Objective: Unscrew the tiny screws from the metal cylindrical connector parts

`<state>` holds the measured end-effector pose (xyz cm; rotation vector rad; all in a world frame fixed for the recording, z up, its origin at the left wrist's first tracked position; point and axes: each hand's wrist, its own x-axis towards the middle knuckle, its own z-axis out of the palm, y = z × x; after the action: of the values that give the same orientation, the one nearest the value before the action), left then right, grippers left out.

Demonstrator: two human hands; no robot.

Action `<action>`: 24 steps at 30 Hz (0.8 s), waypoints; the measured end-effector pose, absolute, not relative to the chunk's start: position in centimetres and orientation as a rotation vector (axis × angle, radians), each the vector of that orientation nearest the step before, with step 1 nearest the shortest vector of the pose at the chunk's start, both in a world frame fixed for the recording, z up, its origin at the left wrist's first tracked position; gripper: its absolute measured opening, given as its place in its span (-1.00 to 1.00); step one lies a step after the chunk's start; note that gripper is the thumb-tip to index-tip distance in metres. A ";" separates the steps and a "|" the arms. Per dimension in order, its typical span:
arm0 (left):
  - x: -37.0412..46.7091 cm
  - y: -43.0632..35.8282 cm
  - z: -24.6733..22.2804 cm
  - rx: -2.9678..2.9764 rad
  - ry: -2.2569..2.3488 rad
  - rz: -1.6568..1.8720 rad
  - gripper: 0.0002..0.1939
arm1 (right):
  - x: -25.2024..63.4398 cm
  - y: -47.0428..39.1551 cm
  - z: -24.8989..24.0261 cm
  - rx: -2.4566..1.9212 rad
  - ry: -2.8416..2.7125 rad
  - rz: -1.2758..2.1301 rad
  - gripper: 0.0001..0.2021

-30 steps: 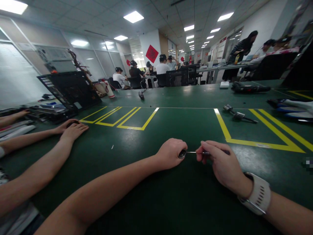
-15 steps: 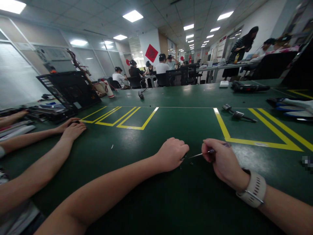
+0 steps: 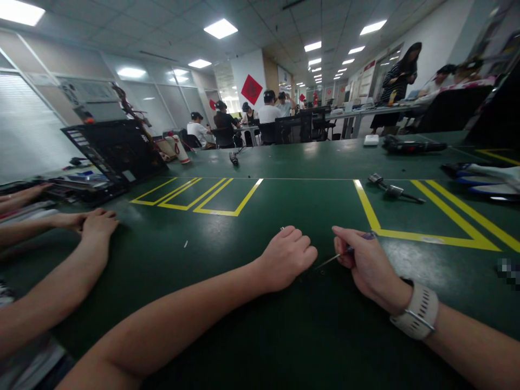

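My right hand [image 3: 368, 265], wearing a watch with a pale strap [image 3: 416, 310], is closed around a small screwdriver [image 3: 331, 260]. Its thin metal shaft points left and down toward my left hand [image 3: 286, 259], and its handle is mostly covered by the fingers. Curled up above the green table [image 3: 227, 303], my left hand has its knuckles toward me. A tiny shiny bit pokes out past its far side; whatever lies in the fingers is hidden. Below the shaft lies a tiny dark piece [image 3: 323, 272], too small to name.
Yellow tape [image 3: 430, 236] marks the table, with a metal-and-black part [image 3: 394, 190] inside one outline. A small white scrap [image 3: 186, 244] lies left. A co-worker's hands [image 3: 97, 222] are at far left, near a black panel [image 3: 117, 149]. Blue-and-white items [image 3: 487, 181] sit right.
My left hand has turned a little, hiding the dark thing that showed at its fingers. The screwdriver's shaft now slants more steeply. The co-worker's hands have moved left.
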<state>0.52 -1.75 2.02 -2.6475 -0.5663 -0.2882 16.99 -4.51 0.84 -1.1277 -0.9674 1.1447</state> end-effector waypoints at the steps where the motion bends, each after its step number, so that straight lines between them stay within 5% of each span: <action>1: 0.3 -1.4 1.9 -2.672 -0.680 -0.382 -0.82 | 17.1 -4.5 0.8 -1.128 -0.986 1.141 -0.63; 5: -0.8 0.5 1.3 -2.620 -1.261 -0.927 -0.66 | 17.4 -4.5 0.6 -1.150 -1.136 1.079 -0.72; 11: -1.2 2.6 0.1 -2.433 -1.788 -1.547 -0.68 | 15.6 -5.9 0.4 -1.190 -1.719 0.826 -0.89; 17: -0.5 1.9 -0.1 -2.480 -1.836 -1.682 -0.76 | 13.6 -7.3 0.4 -1.163 -2.506 0.042 -0.95; 24: 0.1 1.1 -0.5 -2.628 -1.816 -1.760 -0.77 | 16.4 -5.9 0.3 -0.986 -2.581 0.158 -0.88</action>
<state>0.07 1.09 -0.48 -2.6275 -1.8155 -1.7598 16.43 -5.90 0.31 -0.9862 -2.5805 0.1582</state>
